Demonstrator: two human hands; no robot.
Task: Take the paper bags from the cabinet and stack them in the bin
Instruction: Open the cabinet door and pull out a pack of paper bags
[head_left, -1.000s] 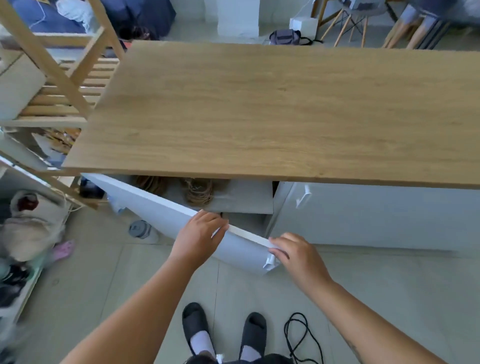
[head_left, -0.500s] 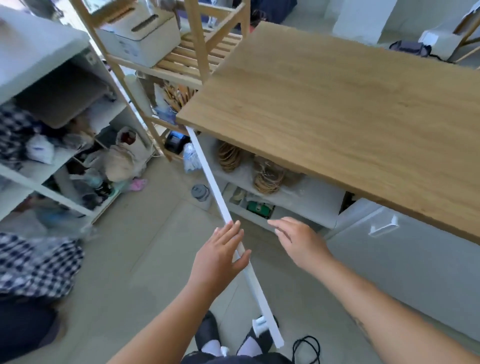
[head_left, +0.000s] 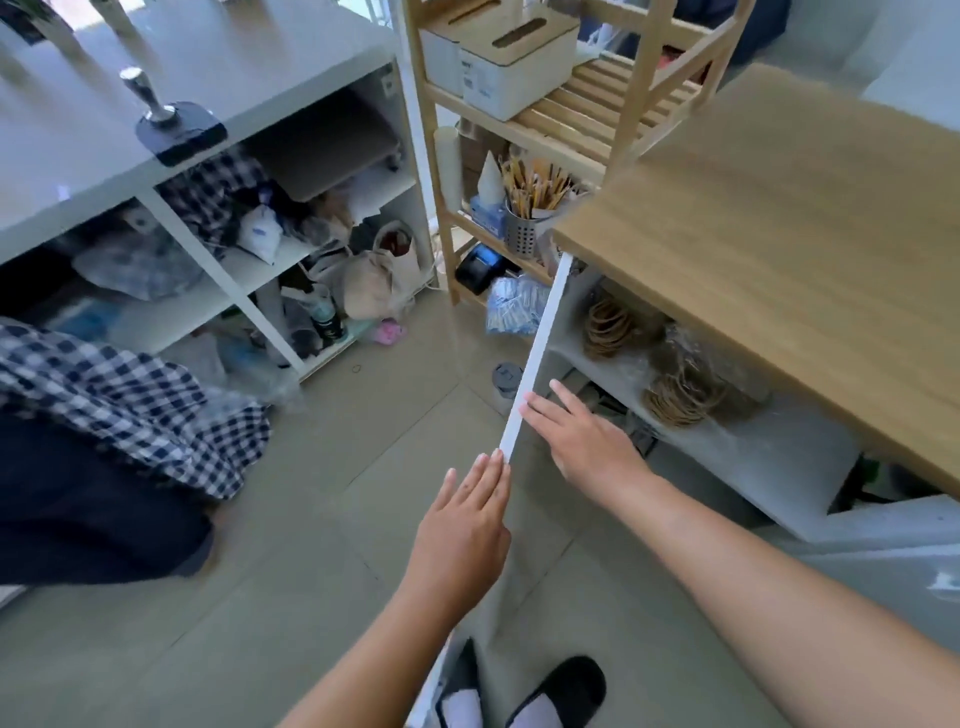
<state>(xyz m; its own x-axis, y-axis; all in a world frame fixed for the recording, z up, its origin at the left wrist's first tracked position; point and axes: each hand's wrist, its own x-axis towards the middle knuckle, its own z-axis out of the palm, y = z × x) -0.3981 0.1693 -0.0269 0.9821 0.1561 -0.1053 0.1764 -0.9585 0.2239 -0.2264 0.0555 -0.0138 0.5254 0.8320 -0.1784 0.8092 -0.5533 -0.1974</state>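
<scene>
The white cabinet door (head_left: 535, 358) stands swung wide open, seen edge-on, under the wooden counter top (head_left: 789, 249). My left hand (head_left: 462, 530) lies flat against the door's outer side, fingers straight, holding nothing. My right hand (head_left: 576, 441) sits on the inner side of the door edge with spread fingers, also empty. Inside the cabinet, on the white shelf (head_left: 769, 457), lie bundles of brown twisted paper-bag handles (head_left: 680, 395) and another bundle (head_left: 608, 325) under clear wrap. I see no bin.
A wooden slatted rack (head_left: 587, 119) with white boxes and a utensil holder stands behind the door. A white shelf unit (head_left: 223, 270) packed with bags and cloth is at left. Checked fabric (head_left: 119, 395) hangs at the near left. My slippered feet (head_left: 556, 691) are on the tiled floor.
The door has swung from half open to fully open. My view has turned left and moved lower. Both hands let go of its top edge and now rest flat on either side of it.
</scene>
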